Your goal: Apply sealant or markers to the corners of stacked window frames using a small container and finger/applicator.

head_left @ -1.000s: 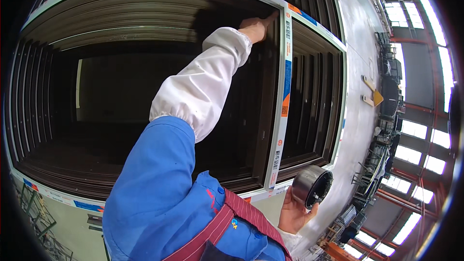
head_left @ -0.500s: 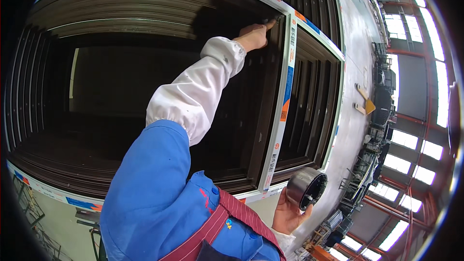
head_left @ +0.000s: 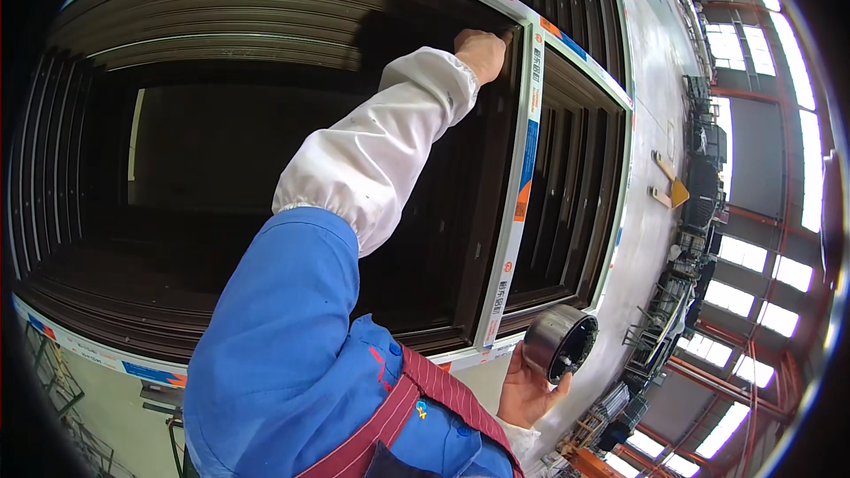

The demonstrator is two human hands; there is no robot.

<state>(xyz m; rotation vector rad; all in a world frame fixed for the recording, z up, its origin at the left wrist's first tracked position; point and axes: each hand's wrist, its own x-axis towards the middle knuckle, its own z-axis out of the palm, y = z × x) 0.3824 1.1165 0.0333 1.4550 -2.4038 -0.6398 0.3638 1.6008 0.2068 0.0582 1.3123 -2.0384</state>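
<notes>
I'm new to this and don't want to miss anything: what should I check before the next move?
1. Metal cup held by right hand: ok.
2. Cup's contents identified: cannot tell; its inside is mostly dark.
3. Left hand at the large opening's upper-right corner: ok.
4. Left fingertips in sight: not ok, hidden.
5. Left hand touching the dark frame: cannot tell.
6. White sleeve cover on the left forearm: ok.

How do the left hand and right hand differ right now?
The left hand reaches to an upper corner of the dark brown frame; the right hand sits lower in view. The right hand holds a round metal cup; whether the left holds anything is hidden. The left hand shows its back, the right its palm side. Both are bare, with white sleeves.
</notes>
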